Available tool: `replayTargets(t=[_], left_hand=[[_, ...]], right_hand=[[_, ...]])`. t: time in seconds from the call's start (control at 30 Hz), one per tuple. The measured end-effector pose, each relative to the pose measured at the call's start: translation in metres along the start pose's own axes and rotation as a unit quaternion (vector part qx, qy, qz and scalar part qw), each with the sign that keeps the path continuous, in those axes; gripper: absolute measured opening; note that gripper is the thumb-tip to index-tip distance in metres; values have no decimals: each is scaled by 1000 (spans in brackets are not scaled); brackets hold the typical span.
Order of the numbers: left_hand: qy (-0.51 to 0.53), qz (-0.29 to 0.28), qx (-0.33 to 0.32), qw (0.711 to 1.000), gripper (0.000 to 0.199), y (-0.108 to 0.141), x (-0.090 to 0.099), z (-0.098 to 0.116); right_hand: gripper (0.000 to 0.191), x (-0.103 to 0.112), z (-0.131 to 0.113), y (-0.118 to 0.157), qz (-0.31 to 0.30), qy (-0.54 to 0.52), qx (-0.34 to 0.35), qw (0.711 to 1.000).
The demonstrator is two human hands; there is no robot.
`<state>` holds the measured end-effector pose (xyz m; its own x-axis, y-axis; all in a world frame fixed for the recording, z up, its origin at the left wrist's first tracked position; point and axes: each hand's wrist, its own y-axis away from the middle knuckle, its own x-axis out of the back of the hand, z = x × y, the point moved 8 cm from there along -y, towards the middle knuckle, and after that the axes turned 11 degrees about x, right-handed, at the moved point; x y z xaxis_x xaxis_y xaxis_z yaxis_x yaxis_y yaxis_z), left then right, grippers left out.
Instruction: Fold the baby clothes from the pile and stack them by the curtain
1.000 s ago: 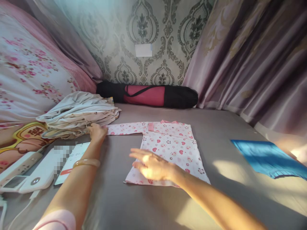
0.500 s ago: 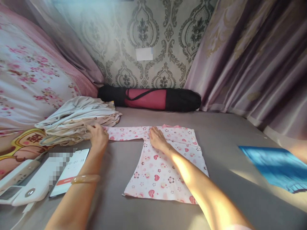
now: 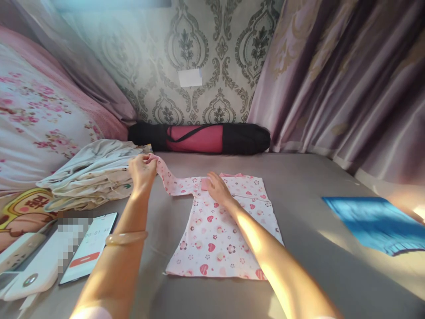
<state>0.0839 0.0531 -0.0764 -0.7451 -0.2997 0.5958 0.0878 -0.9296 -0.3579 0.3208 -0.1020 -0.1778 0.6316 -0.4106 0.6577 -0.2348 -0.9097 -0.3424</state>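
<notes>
A white long-sleeved child's shirt with pink hearts and flowers lies on the grey sheet. Its left-hand sleeve stretches out to the side. My left hand is closed on the pink cuff of that sleeve and holds its end up off the sheet, so the sleeve bends upward. My right hand rests on the upper part of the shirt, fingers stretched out, beside a pink cuff that lies across the shirt. The other sleeve appears folded over the body of the shirt, partly under my right hand.
A heap of pale clothes lies to the left, by a floral cushion. In front are a phone, a white power bank and a power strip. A black and red roll bag lies along the wall. Blue cloth lies right.
My left hand has lifted the sleeve's end up and away from the sheet. My right hand's fingers have risen slightly, showing the pink cuff beside them. The view has shifted a little.
</notes>
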Motion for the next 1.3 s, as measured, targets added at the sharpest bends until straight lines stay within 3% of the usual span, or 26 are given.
replayTargets(t=[0.1, 0.23, 0.27, 0.37, 0.43, 0.53, 0.6, 0.7, 0.73, 0.77, 0.93, 1.03, 1.1, 1.2, 1.3], left_hand=[[61, 32, -51, 996, 10, 18, -11, 47], [154, -1, -112, 982, 9, 59, -42, 111], [191, -30, -131, 972, 10, 72, -51, 126], [297, -207, -202, 910, 32, 116, -82, 165], [342, -280, -179, 879, 48, 132, -98, 167], [365, -247, -39, 897, 38, 123, -115, 127], [354, -187, 74, 913, 26, 111, -123, 85], [320, -125, 189, 920, 25, 98, -129, 32], [308, -113, 205, 922, 27, 96, -128, 21], [295, -106, 213, 925, 30, 94, -127, 13], [226, -131, 218, 940, 39, 97, -125, 5], [175, -161, 215, 947, 40, 101, -132, 3], [134, -174, 198, 955, 37, 103, -137, 2], [50, -209, 166, 962, 29, 109, -146, 4], [-62, -252, 135, 956, 33, 119, -152, 7]], right_hand=[[31, 34, 26, 14, 124, -156, -114, 973], [21, 45, 59, 39, 150, -428, -273, 849], [23, 47, 64, 43, 151, -475, -291, 816], [42, 58, 81, 53, 183, -569, -312, 739], [56, 64, 95, 59, 215, -605, -316, 699], [68, 66, 108, 63, 219, -642, -313, 665], [60, 64, 111, 64, 206, -646, -312, 666], [14, 68, 113, 62, 214, -593, -310, 711], [8, 72, 112, 61, 224, -568, -304, 732], [17, 78, 112, 59, 240, -544, -291, 750], [31, 118, 109, 53, 298, -447, -175, 825], [22, 122, 125, 67, 274, -358, -241, 860], [18, 119, 134, 74, 256, -337, -276, 863], [19, 117, 136, 74, 250, -332, -265, 870], [23, 120, 142, 78, 251, -263, -307, 879]])
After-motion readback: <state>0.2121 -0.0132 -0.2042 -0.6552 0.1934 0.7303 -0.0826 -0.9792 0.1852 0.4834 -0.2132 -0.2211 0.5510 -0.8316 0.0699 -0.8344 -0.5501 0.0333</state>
